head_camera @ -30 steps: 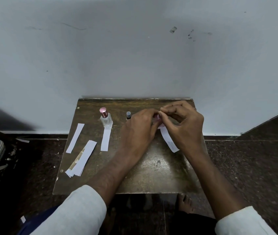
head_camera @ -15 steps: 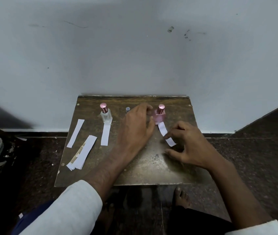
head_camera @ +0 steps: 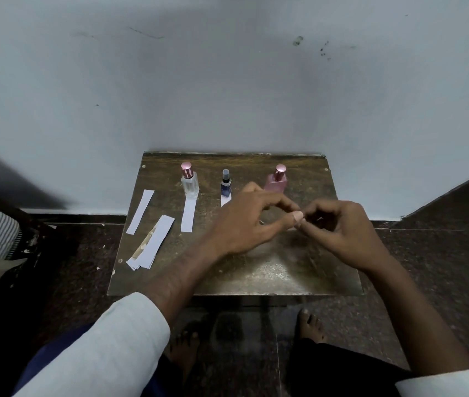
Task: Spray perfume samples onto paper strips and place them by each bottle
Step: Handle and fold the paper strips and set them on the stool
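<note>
We judge the spraying nearly finished; our left hand (head_camera: 246, 222) and right hand (head_camera: 339, 227) meet fingertip to fingertip above the small table (head_camera: 299, 270), fingers curled, and we cannot tell whether they pinch anything. The clear glass bottle (head_camera: 189, 181) with its pink metallic cap has a flat paper strip (head_camera: 188, 214) touching its base; the slim dark bottle (head_camera: 225, 187) shows a strip end (head_camera: 224, 200) beside our knuckles; the pink bottle (head_camera: 276, 180) has no strip we can see, our hands covering that spot. Next, we think, comes checking it; spare strips (head_camera: 153, 242) lie stacked at the left, one single strip (head_camera: 140, 211) beyond them.
</note>
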`<state>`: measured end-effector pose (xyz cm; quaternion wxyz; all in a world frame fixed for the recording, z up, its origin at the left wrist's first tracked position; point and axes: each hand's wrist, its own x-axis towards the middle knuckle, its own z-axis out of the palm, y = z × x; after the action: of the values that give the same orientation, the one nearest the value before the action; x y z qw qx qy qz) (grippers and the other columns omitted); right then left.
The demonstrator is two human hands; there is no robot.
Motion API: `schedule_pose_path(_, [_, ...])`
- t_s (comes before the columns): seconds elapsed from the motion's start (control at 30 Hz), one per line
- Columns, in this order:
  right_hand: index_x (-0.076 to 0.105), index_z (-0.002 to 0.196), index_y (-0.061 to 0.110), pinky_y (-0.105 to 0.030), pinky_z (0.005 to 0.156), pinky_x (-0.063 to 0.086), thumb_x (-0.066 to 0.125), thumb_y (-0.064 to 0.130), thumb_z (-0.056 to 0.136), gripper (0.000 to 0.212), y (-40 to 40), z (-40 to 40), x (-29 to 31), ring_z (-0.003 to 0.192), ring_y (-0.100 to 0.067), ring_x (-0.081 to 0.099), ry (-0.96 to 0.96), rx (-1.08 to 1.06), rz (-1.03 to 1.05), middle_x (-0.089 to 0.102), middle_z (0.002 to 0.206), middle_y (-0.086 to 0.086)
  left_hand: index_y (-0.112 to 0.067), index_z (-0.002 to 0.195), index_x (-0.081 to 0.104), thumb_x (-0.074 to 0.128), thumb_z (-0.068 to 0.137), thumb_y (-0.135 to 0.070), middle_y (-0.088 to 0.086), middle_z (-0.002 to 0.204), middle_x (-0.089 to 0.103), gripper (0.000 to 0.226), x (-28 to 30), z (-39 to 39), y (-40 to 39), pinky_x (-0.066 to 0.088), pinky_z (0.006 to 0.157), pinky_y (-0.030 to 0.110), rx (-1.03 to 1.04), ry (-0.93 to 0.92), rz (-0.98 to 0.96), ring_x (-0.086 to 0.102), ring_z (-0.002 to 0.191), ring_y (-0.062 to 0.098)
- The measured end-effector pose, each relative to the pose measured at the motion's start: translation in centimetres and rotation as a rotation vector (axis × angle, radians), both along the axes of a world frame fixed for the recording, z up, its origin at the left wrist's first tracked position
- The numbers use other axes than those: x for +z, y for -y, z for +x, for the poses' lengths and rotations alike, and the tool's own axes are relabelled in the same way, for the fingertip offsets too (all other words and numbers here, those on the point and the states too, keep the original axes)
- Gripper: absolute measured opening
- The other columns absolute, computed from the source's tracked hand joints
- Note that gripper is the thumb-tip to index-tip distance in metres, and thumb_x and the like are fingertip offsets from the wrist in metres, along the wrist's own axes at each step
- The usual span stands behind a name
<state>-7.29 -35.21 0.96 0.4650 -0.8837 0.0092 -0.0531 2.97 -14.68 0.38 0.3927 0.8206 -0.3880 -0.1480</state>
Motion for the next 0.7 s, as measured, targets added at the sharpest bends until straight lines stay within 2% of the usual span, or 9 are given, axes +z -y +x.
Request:
schedule_pose_path(0.07, [0.079, 0.095, 0.017, -0.031, 0.067, 0.057, 0.080, 0.014, 0.092, 0.004, 0.0, 0.0, 0.2, 0.074, -0.024, 0.072, -0.018, -0.080, 0.131, 0.077, 0.083, -0.002, -0.032, 0.118, 0.076, 0.061, 0.097, -0.059, -0.030, 0.097, 0.058, 0.038, -0.2, 0.2, -0.3, 0.044, 0.077, 0.025, -0.038, -0.099, 0.027, 0.053, 0.096, -0.001])
schedule_pose_path(0.13, [0.079, 0.095, 0.014, -0.027, 0.069, 0.059, 0.078, 0.010, 0.094, 0.005, 0.1, 0.2, -0.4, 0.073, -0.021, 0.074, -0.074, -0.190, 0.225, 0.077, 0.080, -0.004, -0.031, 0.109, 0.077, 0.067, 0.097, -0.055, -0.021, 0.093, 0.067, 0.028, -0.6, 0.8, -0.7, 0.042, 0.072, 0.020, -0.035, -0.181, 0.040, 0.058, 0.085, -0.003])
schedule_pose_path(0.23, [0.077, 0.097, 0.006, -0.043, 0.080, 0.065, 0.075, 0.005, 0.095, 0.003, 0.1, 0.7, -1.7, 0.081, -0.028, 0.079, -0.250, -0.374, 0.429, 0.078, 0.087, -0.016, -0.032, 0.101, 0.073, 0.077, 0.096, -0.042, -0.005, 0.090, 0.073, 0.011, -1.0, 2.0, -1.2, 0.046, 0.070, 0.014, 0.002, -0.260, 0.073, 0.062, 0.076, 0.003])
schedule_pose_path(0.33, [0.073, 0.099, -0.001, -0.043, 0.081, 0.066, 0.072, 0.000, 0.096, 0.003, 0.0, 1.3, -2.6, 0.086, -0.032, 0.080, -0.378, -0.469, 0.531, 0.077, 0.093, -0.024, -0.026, 0.104, 0.078, 0.079, 0.096, -0.030, -0.008, 0.089, 0.076, 0.009, -1.6, 2.6, -1.1, 0.048, 0.066, 0.008, 0.149, -0.238, 0.081, 0.066, 0.073, -0.001])
schedule_pose_path(0.43, [0.070, 0.101, -0.002, -0.038, 0.071, 0.067, 0.070, 0.000, 0.097, 0.004, -0.7, 1.6, -2.7, 0.078, -0.029, 0.080, -0.477, -0.486, 0.519, 0.079, 0.090, -0.024, -0.022, 0.103, 0.079, 0.077, 0.098, -0.025, -0.013, 0.082, 0.075, 0.006, -2.4, 2.9, -0.9, 0.046, 0.059, 0.005, 0.265, -0.237, 0.071, 0.066, 0.064, -0.010])
schedule_pose_path(0.53, [0.069, 0.100, -0.001, -0.039, 0.068, 0.066, 0.069, 0.002, 0.098, 0.004, -1.7, 1.8, -2.9, 0.071, -0.025, 0.079, -0.562, -0.443, 0.455, 0.080, 0.083, -0.017, -0.025, 0.095, 0.079, 0.077, 0.096, -0.023, -0.017, 0.074, 0.070, 0.003, -2.9, 2.7, -0.5, 0.042, 0.057, 0.001, 0.315, -0.163, 0.142, 0.062, 0.063, -0.017])
schedule_pose_path(0.7, [0.069, 0.088, 0.003, -0.040, 0.066, 0.066, 0.068, 0.005, 0.099, 0.012, -3.8, 1.9, -2.3, 0.066, -0.024, 0.078, -0.655, -0.349, 0.288, 0.080, 0.075, -0.012, -0.029, 0.092, 0.077, 0.074, 0.096, -0.027, -0.018, 0.074, 0.070, 0.006, -3.6, 2.6, -0.3, 0.043, 0.057, 0.010, 0.405, -0.015, 0.220, 0.065, 0.068, -0.005])
